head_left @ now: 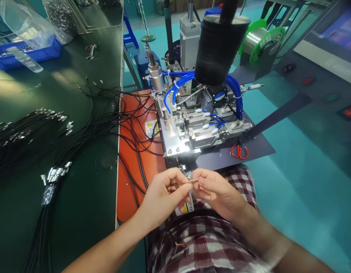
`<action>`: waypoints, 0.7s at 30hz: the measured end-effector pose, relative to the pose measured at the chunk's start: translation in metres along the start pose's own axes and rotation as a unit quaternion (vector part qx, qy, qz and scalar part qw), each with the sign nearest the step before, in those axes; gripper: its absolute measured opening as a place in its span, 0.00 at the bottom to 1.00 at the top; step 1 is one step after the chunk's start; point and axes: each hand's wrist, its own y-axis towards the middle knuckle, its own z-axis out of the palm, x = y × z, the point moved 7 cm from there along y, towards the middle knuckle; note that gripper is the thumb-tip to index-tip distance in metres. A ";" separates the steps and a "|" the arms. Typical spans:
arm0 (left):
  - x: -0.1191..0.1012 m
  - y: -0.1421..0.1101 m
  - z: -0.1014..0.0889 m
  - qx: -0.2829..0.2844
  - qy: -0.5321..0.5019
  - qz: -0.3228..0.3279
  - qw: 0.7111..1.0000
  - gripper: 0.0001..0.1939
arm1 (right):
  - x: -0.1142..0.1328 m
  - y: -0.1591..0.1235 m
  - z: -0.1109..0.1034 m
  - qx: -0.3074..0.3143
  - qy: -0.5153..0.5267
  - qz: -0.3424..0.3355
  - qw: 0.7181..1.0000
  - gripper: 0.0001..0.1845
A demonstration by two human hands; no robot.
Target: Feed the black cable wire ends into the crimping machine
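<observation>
My left hand (pixel 164 193) and my right hand (pixel 215 191) meet just below the front edge of a small metal machine (pixel 189 125). Both pinch the stripped end of a thin cable (pixel 194 179), with coloured wire tips showing between the fingertips. A small metal connector shell sits at the pinch, partly hidden by my fingers. The black cable runs down over my checked lap (pixel 209 242). Other black cables (pixel 135 129) trail from the orange plate (pixel 130 167) to the left.
Bundles of black cables with metal ends (pixel 54 174) lie on the dark green bench (pixel 87 212) at left. A blue bin (pixel 27 53) with plastic bags stands at the back left. Red scissors (pixel 239 151) hang by the machine. A solder spool (pixel 260 38) sits behind, and a control panel (pixel 328 57) is at right.
</observation>
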 end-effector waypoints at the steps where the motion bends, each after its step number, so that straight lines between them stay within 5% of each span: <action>1: 0.000 0.000 0.000 0.007 -0.003 0.002 1.000 0.12 | -0.003 0.000 0.003 0.018 0.033 0.025 0.999 0.12; 7: -0.001 0.000 0.000 0.023 -0.029 0.005 0.999 0.12 | -0.014 0.000 0.006 0.026 0.092 0.082 0.992 0.12; 14: -0.001 0.000 -0.003 -0.014 -0.017 0.008 1.000 0.13 | 0.009 -0.006 -0.004 -0.095 -0.056 -0.082 0.990 0.13; 21: -0.002 -0.001 -0.002 -0.032 -0.007 0.017 0.999 0.13 | 0.003 -0.005 0.000 -0.075 -0.075 -0.074 0.992 0.15</action>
